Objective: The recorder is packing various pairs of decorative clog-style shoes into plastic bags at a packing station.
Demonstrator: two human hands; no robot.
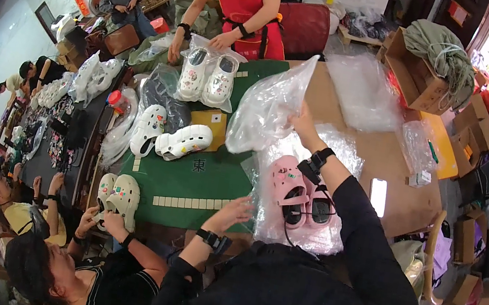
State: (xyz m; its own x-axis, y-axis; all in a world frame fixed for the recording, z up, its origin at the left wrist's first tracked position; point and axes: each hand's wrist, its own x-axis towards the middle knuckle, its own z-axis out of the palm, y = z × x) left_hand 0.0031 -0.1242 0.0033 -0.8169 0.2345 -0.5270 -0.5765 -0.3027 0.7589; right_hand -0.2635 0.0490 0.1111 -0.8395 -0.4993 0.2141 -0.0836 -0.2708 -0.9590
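Right hand: the fingers of the right hand (307, 127) are gripping a clear plastic bag (270, 108) near its right edge; with one hand carrying it, the film could be slipping or folding over
Left hand: the fingers of the left hand (230, 215) are spreading wide and holding nothing, near the front of the green mat (224, 178)
Pink clogs: the pair (299, 194) is lying on the clear plastic sheeting (348, 153) on the desk (405, 179), just in front of the person; slick film could be letting them slide if bumped
Charms: small raised decorations are sitting on the pink uppers; thin film dragging over them could be catching or tearing
Cord: a thin dark cord (286, 229) is running beside the clogs; a sweeping arm could be snagging it and tipping a shoe
Smartphone: it (377, 197) is lying near the right sleeve (362, 221); a swinging elbow could be nudging it
Bag mouth: whether it is gaping I cannot tell; clinging layers could be blocking it
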